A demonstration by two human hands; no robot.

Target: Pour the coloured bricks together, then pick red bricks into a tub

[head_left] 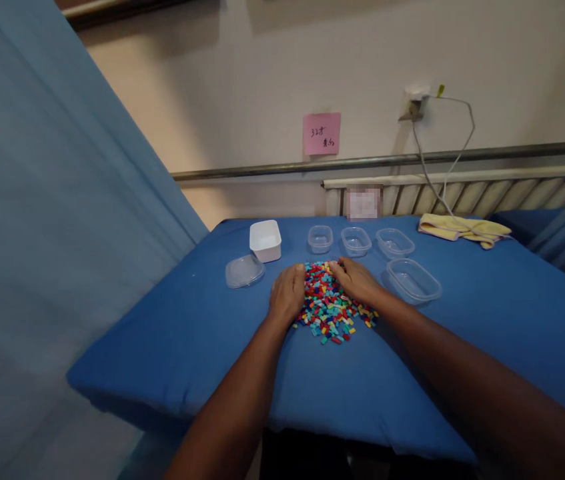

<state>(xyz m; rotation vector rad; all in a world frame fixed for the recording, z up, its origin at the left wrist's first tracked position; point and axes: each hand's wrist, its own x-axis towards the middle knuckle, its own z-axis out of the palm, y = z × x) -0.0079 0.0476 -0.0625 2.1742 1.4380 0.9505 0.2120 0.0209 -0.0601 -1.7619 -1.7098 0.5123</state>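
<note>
A loose pile of small multicoloured plastic pieces, like tiny building bricks, lies on the blue-covered table. My left hand rests against the pile's left side, fingers stretched forward and together. On the far right side, my right hand is cupped against the pieces, its thumb over them and its fingers partly hidden. Neither hand grips anything. Some pieces are spread towards the table's near edge, between my forearms.
Behind the pile stand clear plastic tubs, with a larger clear tub to the right. A white container and a clear lid are on the left. A yellow cloth lies at the back right under a white cable.
</note>
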